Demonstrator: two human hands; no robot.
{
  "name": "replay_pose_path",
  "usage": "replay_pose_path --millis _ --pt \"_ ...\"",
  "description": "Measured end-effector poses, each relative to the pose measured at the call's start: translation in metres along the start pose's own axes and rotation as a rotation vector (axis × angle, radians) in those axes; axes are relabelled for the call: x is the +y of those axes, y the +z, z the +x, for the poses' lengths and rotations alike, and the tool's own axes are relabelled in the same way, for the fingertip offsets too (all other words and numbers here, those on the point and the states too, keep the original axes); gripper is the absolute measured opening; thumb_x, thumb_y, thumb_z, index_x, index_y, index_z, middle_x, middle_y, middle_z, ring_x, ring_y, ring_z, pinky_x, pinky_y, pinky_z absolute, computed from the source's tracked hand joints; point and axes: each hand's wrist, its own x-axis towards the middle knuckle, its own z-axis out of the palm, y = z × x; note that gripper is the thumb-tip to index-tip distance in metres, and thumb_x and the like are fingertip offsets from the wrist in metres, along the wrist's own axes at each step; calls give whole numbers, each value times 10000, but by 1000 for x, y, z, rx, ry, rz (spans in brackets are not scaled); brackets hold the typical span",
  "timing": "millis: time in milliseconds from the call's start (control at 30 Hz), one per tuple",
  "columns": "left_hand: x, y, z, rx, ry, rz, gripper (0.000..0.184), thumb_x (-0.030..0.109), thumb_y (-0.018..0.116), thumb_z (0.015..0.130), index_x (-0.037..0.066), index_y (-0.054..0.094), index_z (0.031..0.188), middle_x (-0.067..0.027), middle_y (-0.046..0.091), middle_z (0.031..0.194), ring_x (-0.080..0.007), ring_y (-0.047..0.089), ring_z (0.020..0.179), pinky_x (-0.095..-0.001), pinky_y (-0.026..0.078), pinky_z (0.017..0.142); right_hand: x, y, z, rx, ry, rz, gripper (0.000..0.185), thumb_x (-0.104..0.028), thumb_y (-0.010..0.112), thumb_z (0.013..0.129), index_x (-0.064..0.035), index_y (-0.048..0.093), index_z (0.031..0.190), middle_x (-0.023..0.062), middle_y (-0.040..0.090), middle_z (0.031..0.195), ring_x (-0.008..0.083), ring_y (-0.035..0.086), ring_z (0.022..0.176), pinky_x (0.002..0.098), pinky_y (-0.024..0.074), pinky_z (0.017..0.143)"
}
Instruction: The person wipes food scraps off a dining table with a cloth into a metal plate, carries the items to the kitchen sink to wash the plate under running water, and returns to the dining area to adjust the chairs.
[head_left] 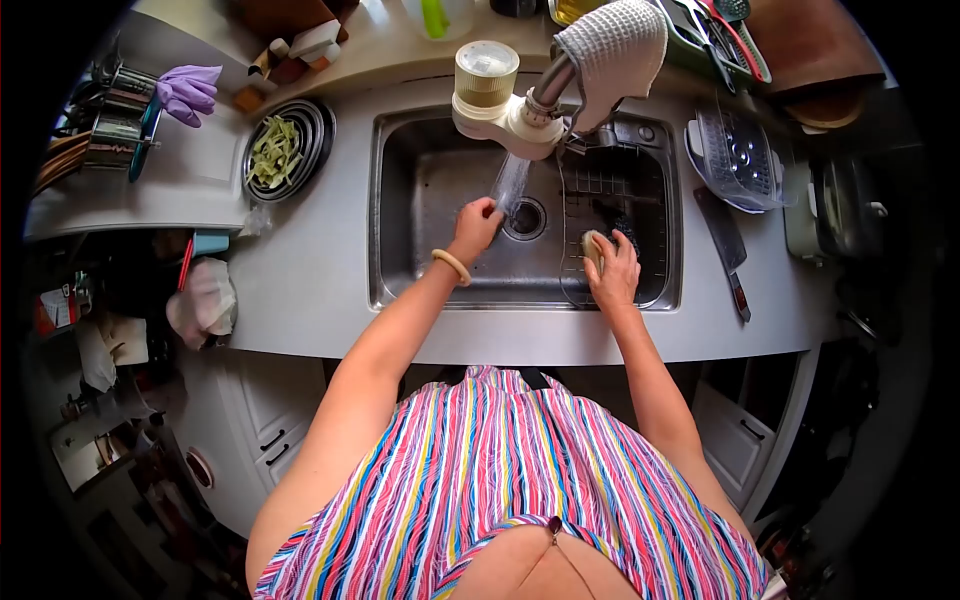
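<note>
My left hand [476,226] is at the edge of the running water [511,183], fingers curled together. What they hold, if anything, I cannot make out. A filter unit [487,95] is fitted on the tap, and water falls from it near the drain [525,219]. At the right of the steel sink [440,165], my right hand [615,272] is closed around a pale oval thing [593,252], its kind unclear. Below that hand is a wire rack [650,215] inside the sink, with a dark scrubber-like item [622,215] beside the fingers.
A cleaver-like knife [722,238] lies on the right counter, near a clear plastic basket [740,155]. Stacked metal bowls with cut pale-green vegetable pieces [275,152] stand at left. A white cloth [615,60] hangs over the tap. Purple gloves [188,90] hang at far left.
</note>
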Motion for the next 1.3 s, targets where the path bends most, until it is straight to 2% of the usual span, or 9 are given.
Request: replay_pose_path --millis 100,167,267,400,500,533,667,1033,1300 --pt "4 -11 -31 81 360 441 73 121 630 776 63 639 820 -68 631 729 -232 597 704 -375 430 776 5 20 1 -21 50 359 348 -195 661 780 -87 586 1103 105 589 1093 293 562 1013 358 469 819" --pt "12 -22 -49 30 461 545 79 132 637 773 107 636 848 -24 623 781 -224 591 763 -409 372 899 -4 61 5 -368 442 1016 382 -273 612 870 14 561 1118 118 670 914 196 662 747 291 506 619" --pt "15 -30 -65 -46 618 732 110 128 634 779 144 619 886 6 595 825 -190 567 755 -418 353 934 -67 57 28 -733 785 1274 511 -420 524 908 12 502 1181 110 635 950 181 650 777 283 497 549" --pt "12 -37 -77 -9 685 735 217 150 641 784 125 604 997 -5 621 956 -193 574 925 -456 304 1006 -67 148 20 -703 745 1368 287 -210 514 900 -19 519 1115 60 595 890 148 582 708 299 502 583" --pt "36 -43 -87 369 432 695 387 196 658 777 82 533 1125 -95 593 1069 -268 560 1012 -495 237 1041 -71 168 18 -541 683 1372 240 -142 488 892 -20 519 1096 52 595 884 135 559 706 296 496 584" --pt "31 -44 -83 485 352 542 434 186 634 815 31 460 1181 -163 542 1128 -287 571 994 -498 386 962 -73 166 21 -506 675 1360 234 -137 482 893 -20 521 1093 52 597 885 134 559 711 295 495 584" --pt "-29 -21 -59 263 -391 -657 272 145 536 861 -43 473 1047 -190 587 945 -310 593 853 -395 473 741 -75 146 34 -501 579 1328 285 -184 505 910 -27 527 1147 60 609 911 142 578 785 304 512 610" --pt "-50 10 -30 190 -457 -681 109 108 485 891 19 514 947 -53 571 839 -154 584 700 -316 530 531 5 68 178 -36 192 474 279 -236 471 885 -53 674 831 188 641 846 379 606 836 445 479 743" --pt "-58 29 -33 -256 -951 -1039 182 213 490 925 41 546 947 -69 602 815 -142 570 574 -235 410 424 7 27 140 73 232 743 226 -181 492 873 -51 676 890 147 660 853 315 631 821 383 493 740"
